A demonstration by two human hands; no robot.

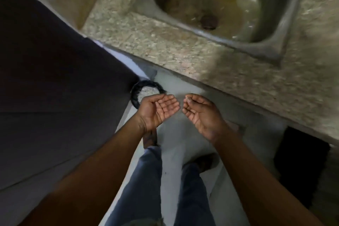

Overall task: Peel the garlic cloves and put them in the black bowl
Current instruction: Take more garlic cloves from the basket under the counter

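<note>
Both hands hover palm-up over the floor, in front of the counter edge. My left hand (158, 109) is open with relaxed fingers and an empty palm. My right hand (199, 112) has loosely curled fingers, with the thumb near the fingertips and a small pale glint at the thumb tip. I see nothing else in it. A round black rim with pale speckled contents (146, 88) sits just beyond my left hand. A dark panel half hides it, and I cannot tell if it is the black bowl. No garlic cloves are in view.
A speckled stone counter (183, 49) runs diagonally ahead, with a stained steel sink (216, 5) set into it. The large dark panel (55, 60) fills the left. Below are my jeans-clad legs (146, 185), the pale floor, and a dark mat (300, 167) at the right.
</note>
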